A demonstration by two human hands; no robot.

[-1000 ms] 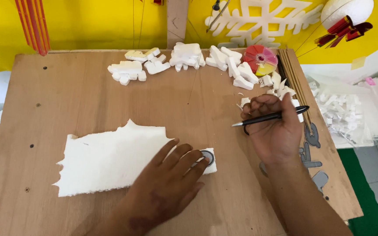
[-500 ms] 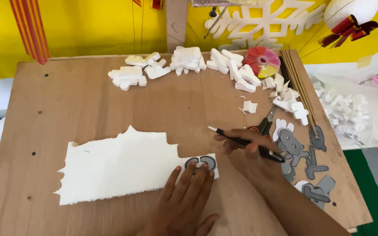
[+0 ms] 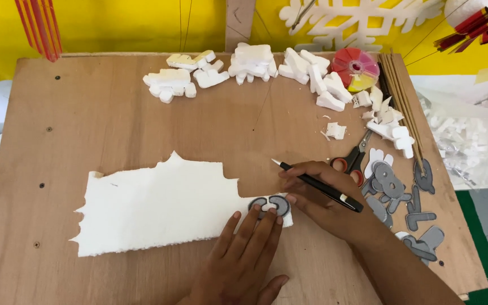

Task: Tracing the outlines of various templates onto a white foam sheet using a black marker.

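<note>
Foam sheet (image 3: 153,212) under flat left hand (image 3: 241,257); right hand (image 3: 329,203) grips pen (image 3: 317,186).

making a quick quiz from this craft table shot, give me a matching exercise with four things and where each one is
Things:
1. black pen
2. grey cut-out
3. scissors
4. round colour wheel

Places:
A. far right end of the board, by the wooden sticks
B. in the right hand
C. beside the grey shapes, right of the right hand
D. on the white foam sheet, under the left hand fingertips

Pairs: 1-B, 2-D, 3-C, 4-A
</note>
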